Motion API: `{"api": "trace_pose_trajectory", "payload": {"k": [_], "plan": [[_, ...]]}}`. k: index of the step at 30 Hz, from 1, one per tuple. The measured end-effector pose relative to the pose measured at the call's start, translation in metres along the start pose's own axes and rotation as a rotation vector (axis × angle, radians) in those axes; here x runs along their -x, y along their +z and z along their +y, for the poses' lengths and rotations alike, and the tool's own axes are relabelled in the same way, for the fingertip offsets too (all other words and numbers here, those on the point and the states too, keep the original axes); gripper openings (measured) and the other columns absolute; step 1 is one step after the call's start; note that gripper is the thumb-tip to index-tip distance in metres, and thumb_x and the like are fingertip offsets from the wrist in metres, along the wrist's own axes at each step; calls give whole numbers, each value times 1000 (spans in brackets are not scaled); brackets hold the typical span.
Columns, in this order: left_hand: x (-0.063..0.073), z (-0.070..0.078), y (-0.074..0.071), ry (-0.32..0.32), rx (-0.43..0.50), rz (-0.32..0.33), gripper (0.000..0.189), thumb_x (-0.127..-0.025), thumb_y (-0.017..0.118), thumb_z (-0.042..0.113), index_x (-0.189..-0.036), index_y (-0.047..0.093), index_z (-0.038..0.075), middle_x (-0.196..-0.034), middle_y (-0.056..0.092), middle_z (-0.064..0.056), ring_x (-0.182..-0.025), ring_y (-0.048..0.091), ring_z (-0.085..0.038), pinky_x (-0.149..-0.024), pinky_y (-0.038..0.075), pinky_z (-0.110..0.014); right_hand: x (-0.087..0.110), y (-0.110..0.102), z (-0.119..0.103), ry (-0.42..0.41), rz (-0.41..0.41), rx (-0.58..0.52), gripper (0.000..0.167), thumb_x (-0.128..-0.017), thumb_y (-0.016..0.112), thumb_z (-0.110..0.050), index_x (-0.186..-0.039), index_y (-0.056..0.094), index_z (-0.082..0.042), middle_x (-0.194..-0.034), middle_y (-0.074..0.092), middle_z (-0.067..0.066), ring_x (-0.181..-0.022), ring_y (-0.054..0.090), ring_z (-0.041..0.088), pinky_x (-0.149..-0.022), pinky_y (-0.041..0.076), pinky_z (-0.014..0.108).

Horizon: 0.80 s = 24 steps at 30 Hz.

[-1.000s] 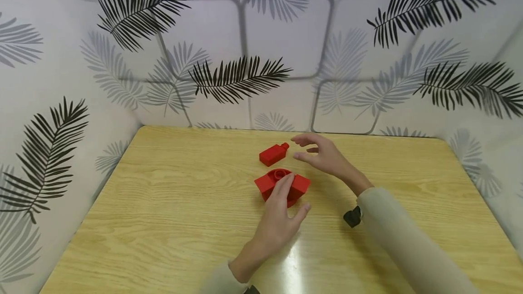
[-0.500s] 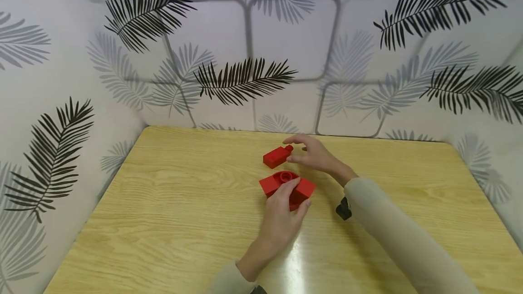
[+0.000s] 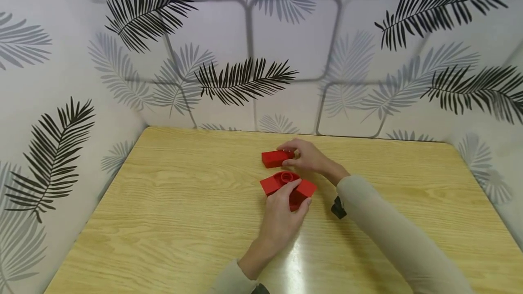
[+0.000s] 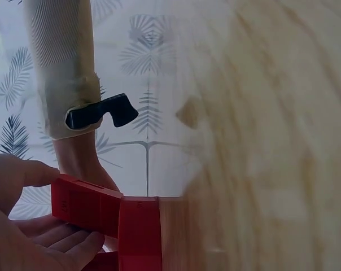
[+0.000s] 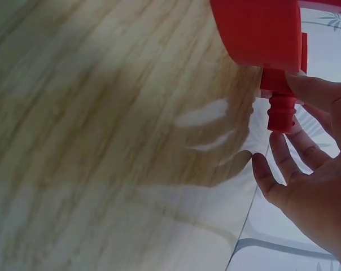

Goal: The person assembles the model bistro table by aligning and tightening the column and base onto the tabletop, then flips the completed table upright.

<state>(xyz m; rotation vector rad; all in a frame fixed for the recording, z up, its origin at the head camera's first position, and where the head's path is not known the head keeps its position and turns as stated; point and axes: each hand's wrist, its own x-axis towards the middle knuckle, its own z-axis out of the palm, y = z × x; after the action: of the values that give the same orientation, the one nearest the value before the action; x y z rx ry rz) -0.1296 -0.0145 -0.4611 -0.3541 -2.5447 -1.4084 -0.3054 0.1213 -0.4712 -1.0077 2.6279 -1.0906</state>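
Note:
In the head view my left hand [image 3: 274,221] holds a red plastic piece [image 3: 269,185], which has a raised ring and two angled blocks. The left wrist view shows its red side [image 4: 139,231], with the thumb and fingers on either side of one block. Just beyond lies a smaller red block [image 3: 271,159] with a ribbed knob [image 5: 280,116] at one end. My right hand [image 3: 307,155] pinches this block near the knob. In the right wrist view its thumb presses the block, while other fingers spread loosely below the knob; the index finger is partly hidden.
Both red pieces are on a wood-grain table [image 3: 175,203]. A wall [image 3: 286,35] with a leaf pattern stands behind the table's far edge. Dark wrist mounts [image 3: 338,208] sit at the sleeves.
My right hand has moved left and closed onto the knob end of the small red block, which has turned slightly. The left thumb has come in against the larger piece.

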Motion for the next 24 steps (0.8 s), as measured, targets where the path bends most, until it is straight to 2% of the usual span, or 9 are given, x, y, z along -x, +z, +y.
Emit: {"api": "trace_pose_trajectory", "payload": {"k": [5, 10, 15, 20, 24], "plan": [[0, 1, 1, 32, 35, 20, 42, -91, 78, 12, -129, 66, 1, -119, 72, -9, -104, 68, -23, -89, 61, -36, 3, -2, 1, 17, -9, -10, 33, -91, 78, -8, -121, 69, 0, -113, 70, 14, -102, 65, 30, -89, 59, 46], [0, 1, 0, 54, 83, 18, 40, -89, 76, 9, -127, 66, 1, -113, 72, -9, -97, 69, -23, -84, 62, -35, 10, -5, 6, 54, 1, -99, 30, -93, 76, -9, -120, 66, 0, -115, 70, 14, -108, 67, 31, -96, 57, 48], [-1, -3, -1, 57, 134, 9, 40, -86, 73, 9, -125, 68, 3, -107, 73, -5, -90, 69, -23, -80, 63, -36, 20, -10, 13, 88, 63, -206, 35, -95, 74, -9, -123, 57, 1, -123, 65, 19, -117, 64, 38, -100, 55, 51], [-1, -8, -9, 11, 198, -61, 42, -87, 71, 7, -128, 68, 7, -111, 71, -5, -96, 66, -24, -84, 62, -39, 37, -16, 17, 175, 112, -407, 40, -96, 72, -9, -127, 48, 0, -136, 58, 25, -126, 57, 41, -99, 55, 46], [-2, -14, -18, -37, 264, -131, 44, -87, 67, 4, -131, 68, 9, -124, 67, -6, -110, 61, -25, -93, 58, -43, 52, -20, 19, 264, 121, -672, 40, -99, 66, -4, -131, 42, -1, -143, 49, 28, -129, 53, 46, -101, 55, 45]]}}
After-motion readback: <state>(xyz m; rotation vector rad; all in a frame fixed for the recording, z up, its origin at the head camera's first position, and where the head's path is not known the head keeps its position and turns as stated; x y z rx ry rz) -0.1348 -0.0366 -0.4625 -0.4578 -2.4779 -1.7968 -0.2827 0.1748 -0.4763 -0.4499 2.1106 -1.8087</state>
